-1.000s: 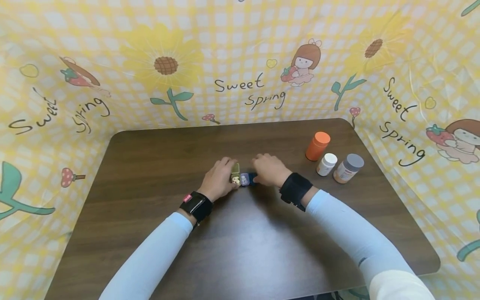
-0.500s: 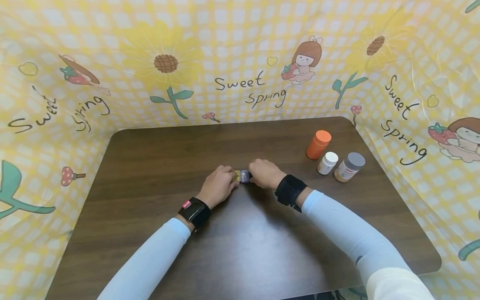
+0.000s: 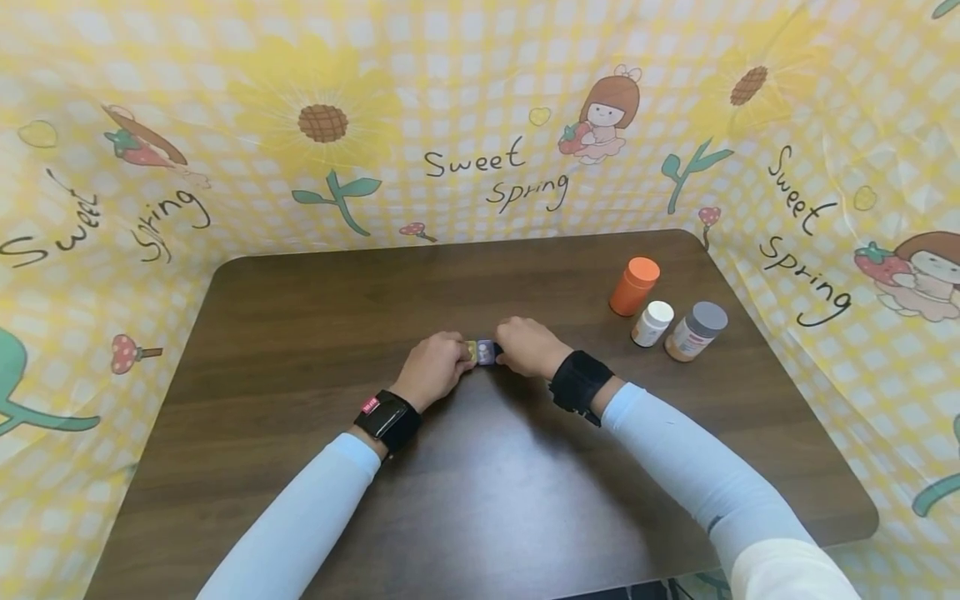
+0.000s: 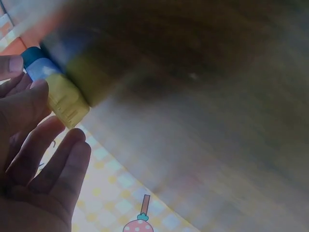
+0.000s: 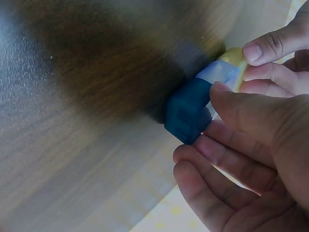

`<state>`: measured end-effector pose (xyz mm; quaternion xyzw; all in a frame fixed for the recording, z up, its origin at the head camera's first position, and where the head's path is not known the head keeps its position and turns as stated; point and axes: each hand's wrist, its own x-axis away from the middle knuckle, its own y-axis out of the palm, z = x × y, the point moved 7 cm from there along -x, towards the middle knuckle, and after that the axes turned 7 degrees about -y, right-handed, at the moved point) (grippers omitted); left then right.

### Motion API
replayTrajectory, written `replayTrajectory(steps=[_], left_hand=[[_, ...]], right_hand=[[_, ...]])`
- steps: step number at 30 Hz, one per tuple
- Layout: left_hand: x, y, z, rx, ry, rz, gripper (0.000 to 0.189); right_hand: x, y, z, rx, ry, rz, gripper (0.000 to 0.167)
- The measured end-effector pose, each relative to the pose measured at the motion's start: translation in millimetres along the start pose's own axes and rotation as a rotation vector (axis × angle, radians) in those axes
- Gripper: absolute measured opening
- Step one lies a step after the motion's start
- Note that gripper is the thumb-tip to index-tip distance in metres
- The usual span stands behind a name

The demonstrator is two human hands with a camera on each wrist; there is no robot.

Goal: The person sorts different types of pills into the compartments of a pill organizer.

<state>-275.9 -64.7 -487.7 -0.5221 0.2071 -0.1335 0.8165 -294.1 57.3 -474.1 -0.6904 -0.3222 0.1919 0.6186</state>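
Note:
A small pill box in yellow, pale violet-blue and dark blue sections lies between the two hands at mid-table. My left hand pinches its yellow end; the left wrist view shows the yellow section beside the thumb and fingers. At the other end, my right hand grips the dark blue section between thumb and fingers. Fingers partly cover the box in every view. The yellow lid lies down, and what is inside that section is hidden. Whether the dark blue lid is fully down I cannot tell.
Toward the right back of the brown table stand an orange bottle, a white bottle and a grey-capped bottle. A yellow checked cloth hangs behind the table and along its sides.
A second ago the yellow lid stood up, with pale pills showing inside; now it is down. Both hands still hold the pill box, the right hand slightly nearer the left.

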Motion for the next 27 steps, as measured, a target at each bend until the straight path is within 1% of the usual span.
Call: replayTrajectory(steps=[6, 16, 20, 22, 24, 27], left_hand=[[2.2, -4.2, -0.9, 0.038, -0.012, 0.000, 0.009], [7.4, -1.2, -4.3, 0.081, -0.055, -0.007, 0.007], [6.9, -1.3, -4.9, 0.084, -0.058, -0.034, 0.009], [5.1, -2.8, -4.3, 0.083, -0.059, -0.043, 0.009], [0.7, -6.0, -3.4, 0.079, -0.071, -0.042, 0.011], [-11.8, -14.5, -1.9, 0.043, -0.098, 0.001, 0.014]], right_hand=[[-2.2, -1.3, -4.5, -0.004, -0.005, 0.009, 0.019], [-0.2, 1.6, -7.5, -0.016, -0.008, 0.012, 0.022], [0.8, 3.1, -5.7, -0.064, -0.011, 0.028, 0.023], [1.3, 2.8, -3.5, -0.100, -0.009, 0.044, 0.019], [0.7, 1.1, 0.5, -0.117, -0.002, 0.078, 0.015], [-3.1, -3.4, 9.1, -0.109, 0.026, 0.152, 0.019]])
